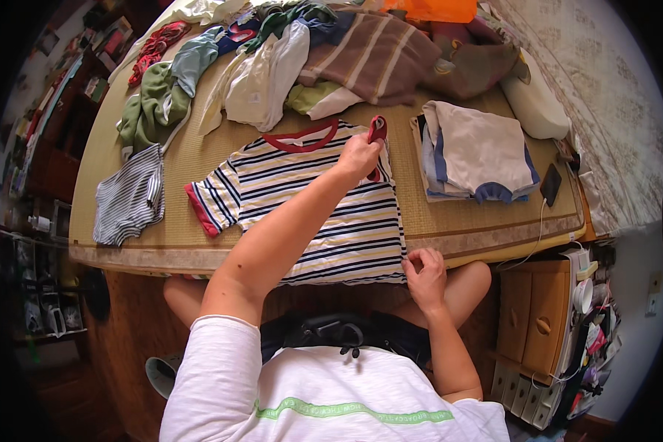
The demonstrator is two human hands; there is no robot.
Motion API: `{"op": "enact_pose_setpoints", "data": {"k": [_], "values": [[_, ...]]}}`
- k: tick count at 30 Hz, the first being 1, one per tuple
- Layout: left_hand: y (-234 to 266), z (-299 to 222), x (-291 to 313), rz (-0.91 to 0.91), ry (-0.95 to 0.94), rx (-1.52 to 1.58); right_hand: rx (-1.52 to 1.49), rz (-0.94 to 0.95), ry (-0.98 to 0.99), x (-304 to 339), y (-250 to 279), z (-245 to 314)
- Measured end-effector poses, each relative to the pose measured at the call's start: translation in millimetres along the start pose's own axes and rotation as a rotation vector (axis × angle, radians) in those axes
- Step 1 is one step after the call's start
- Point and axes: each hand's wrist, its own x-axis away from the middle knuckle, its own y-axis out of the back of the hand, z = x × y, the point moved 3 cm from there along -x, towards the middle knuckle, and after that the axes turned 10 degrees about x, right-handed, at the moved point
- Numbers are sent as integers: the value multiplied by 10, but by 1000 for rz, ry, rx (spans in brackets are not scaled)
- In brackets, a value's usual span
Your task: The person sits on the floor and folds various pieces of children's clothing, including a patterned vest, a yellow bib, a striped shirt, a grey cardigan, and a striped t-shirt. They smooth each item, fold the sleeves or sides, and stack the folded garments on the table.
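A striped T-shirt [317,214] lay flat on the mat-covered bed [191,243]. The left hand [359,156] reached across it and pinched its red-trimmed right sleeve [376,131], lifted at the shoulder. The right hand [424,274] gripped the shirt's lower hem. Folded clothes [475,151] sat just beside it

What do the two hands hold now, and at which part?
Left hand pinches the striped T-shirt by its red-edged right sleeve; right hand grips its bottom hem.
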Motion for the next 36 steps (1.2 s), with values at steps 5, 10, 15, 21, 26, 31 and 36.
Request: {"op": "enact_pose_setpoints", "data": {"k": [5, 10, 15, 21, 26, 31, 36], "values": [[566, -61, 97, 75, -68, 315, -23, 15, 67, 51, 228, 409], [1385, 267, 529, -56, 142, 445, -105, 87, 455, 109, 113, 1061], [1540, 406, 496, -92, 83, 158, -134, 400, 407, 133, -190, 1055], [1051, -284, 779, -495, -630, -982, -120, 107, 412, -187, -33, 1018], [583, 111, 479, 19, -799, -1166, 105, 164, 559, -220, -303, 893], [692, 308, 16, 19, -436, -1344, 235, 292, 588, 46, -545, 592], [691, 254, 66, 78, -494, -1329, 227, 313, 562, 68, -481, 574]]}}
